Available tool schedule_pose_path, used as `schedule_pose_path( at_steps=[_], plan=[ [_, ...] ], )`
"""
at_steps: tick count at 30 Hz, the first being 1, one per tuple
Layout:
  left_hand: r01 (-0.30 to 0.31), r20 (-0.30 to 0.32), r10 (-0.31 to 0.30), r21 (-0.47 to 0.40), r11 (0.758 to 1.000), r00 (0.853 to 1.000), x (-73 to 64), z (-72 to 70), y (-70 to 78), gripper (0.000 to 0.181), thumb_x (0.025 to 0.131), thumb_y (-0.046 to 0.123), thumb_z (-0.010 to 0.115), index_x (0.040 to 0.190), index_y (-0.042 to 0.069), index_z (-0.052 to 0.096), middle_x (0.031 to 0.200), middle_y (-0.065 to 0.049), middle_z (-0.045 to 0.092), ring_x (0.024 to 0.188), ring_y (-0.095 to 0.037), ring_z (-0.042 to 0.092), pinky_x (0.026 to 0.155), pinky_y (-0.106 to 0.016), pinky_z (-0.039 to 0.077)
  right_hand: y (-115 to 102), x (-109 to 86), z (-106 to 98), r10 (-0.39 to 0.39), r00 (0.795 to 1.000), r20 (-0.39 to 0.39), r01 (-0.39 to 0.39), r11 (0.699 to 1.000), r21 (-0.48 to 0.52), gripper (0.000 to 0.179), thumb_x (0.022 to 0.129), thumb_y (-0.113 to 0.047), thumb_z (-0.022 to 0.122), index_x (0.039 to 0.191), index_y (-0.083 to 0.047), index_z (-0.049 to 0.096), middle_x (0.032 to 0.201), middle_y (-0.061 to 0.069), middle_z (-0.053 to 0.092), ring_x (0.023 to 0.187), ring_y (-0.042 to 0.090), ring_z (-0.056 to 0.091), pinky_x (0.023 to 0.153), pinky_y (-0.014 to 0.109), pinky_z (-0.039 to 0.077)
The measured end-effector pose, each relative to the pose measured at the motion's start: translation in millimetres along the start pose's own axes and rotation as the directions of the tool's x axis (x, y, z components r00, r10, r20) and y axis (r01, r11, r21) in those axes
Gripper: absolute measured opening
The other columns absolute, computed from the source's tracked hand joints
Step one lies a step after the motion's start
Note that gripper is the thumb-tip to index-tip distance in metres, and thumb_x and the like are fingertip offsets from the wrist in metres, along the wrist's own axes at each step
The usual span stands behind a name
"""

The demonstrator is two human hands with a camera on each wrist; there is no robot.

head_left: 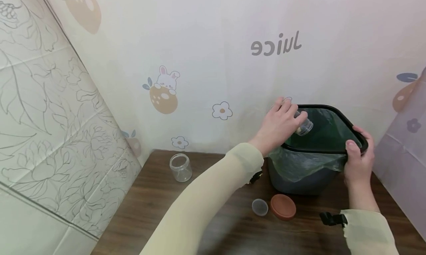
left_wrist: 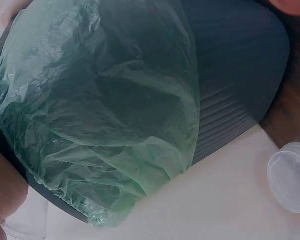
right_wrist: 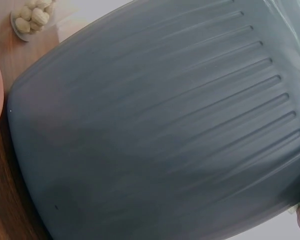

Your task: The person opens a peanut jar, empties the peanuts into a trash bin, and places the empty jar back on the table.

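At the dark trash bin (head_left: 303, 181), my left hand (head_left: 281, 120) grips a clear jar (head_left: 305, 127), tilted with its mouth over the bin's opening. Something pale shows by the jar's mouth; the fingers hide most of the jar. My right hand (head_left: 361, 159) holds the black rim at the bin's right corner, thumb on the near side. A green plastic bag (left_wrist: 105, 100) lines the bin and folds over its rim. The bin leans, its base on the brown table. In the right wrist view, its ribbed wall fills most of the picture.
Another clear jar (head_left: 181, 168) stands open at the table's left. In front of the bin lie an orange lid (head_left: 283, 207) and a translucent disc (head_left: 260, 207). Pale nut-like pieces (right_wrist: 35, 15) show in the right wrist view. A printed curtain (head_left: 199, 63) hangs behind.
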State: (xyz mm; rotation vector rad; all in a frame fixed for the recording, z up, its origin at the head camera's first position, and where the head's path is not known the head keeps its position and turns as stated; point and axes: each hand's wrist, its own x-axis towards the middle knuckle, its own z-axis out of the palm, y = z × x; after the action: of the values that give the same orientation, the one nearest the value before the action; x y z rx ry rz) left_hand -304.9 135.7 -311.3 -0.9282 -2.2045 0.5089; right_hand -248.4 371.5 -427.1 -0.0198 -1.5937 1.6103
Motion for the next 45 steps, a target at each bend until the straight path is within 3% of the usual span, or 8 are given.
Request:
schedule_pose_path(
  at_steps=[3,10,18,27,45],
  plan=[
    [-0.010,0.016,0.010,0.010,1.000,1.000,1.7,0.2,0.2,0.034,0.116,0.031,0.053,0.150,0.030,0.053,0.145,0.003,0.060,0.144,-0.026,0.046,0.132,-0.045,0.021,-0.5,0.7,-0.3,0.003,1.000,0.003,-0.003,1.000,0.002,0.054,0.094,-0.022,0.070,0.148,-0.020,0.067,0.145,-0.003,0.061,0.124,0.014,0.051,0.109,0.027,0.030],
    [-0.066,0.033,0.064,0.049,0.997,0.997,5.2,-3.0,1.9,0.035,0.116,0.034,0.053,0.151,0.032,0.056,0.147,0.001,0.059,0.149,-0.029,0.043,0.133,-0.048,0.017,-1.4,1.0,-2.1,0.028,1.000,-0.004,-0.028,1.000,0.000,0.054,0.093,-0.023,0.071,0.147,-0.022,0.067,0.145,-0.003,0.060,0.124,0.014,0.050,0.110,0.028,0.029],
    [-0.145,0.103,0.135,0.101,0.984,0.986,6.3,-8.0,1.8,0.041,0.118,0.018,0.048,0.157,0.029,0.051,0.156,-0.003,0.054,0.156,-0.032,0.036,0.135,-0.049,0.012,-1.1,0.2,-0.9,0.032,0.999,0.000,-0.032,0.999,0.015,0.055,0.093,-0.022,0.071,0.148,-0.021,0.067,0.145,-0.002,0.060,0.123,0.015,0.050,0.109,0.028,0.029],
    [-0.212,0.052,0.205,0.182,0.960,0.977,8.5,-7.7,4.8,0.042,0.118,0.006,0.037,0.150,0.024,0.057,0.160,-0.007,0.053,0.157,-0.034,0.037,0.134,-0.050,0.013,-3.9,0.6,-1.3,0.041,0.999,-0.002,-0.041,0.999,0.010,0.055,0.094,-0.022,0.071,0.148,-0.022,0.067,0.145,-0.002,0.059,0.123,0.014,0.049,0.110,0.028,0.029],
    [-0.220,0.060,0.212,0.174,0.960,0.975,10.7,-4.9,6.2,0.040,0.118,0.008,0.041,0.150,0.024,0.058,0.162,-0.008,0.053,0.160,-0.034,0.035,0.134,-0.050,0.012,-3.0,-0.7,-0.9,0.056,0.998,-0.005,-0.056,0.998,0.014,0.055,0.093,-0.022,0.071,0.148,-0.022,0.067,0.143,-0.002,0.059,0.119,0.014,0.049,0.106,0.029,0.031]
  ],
)
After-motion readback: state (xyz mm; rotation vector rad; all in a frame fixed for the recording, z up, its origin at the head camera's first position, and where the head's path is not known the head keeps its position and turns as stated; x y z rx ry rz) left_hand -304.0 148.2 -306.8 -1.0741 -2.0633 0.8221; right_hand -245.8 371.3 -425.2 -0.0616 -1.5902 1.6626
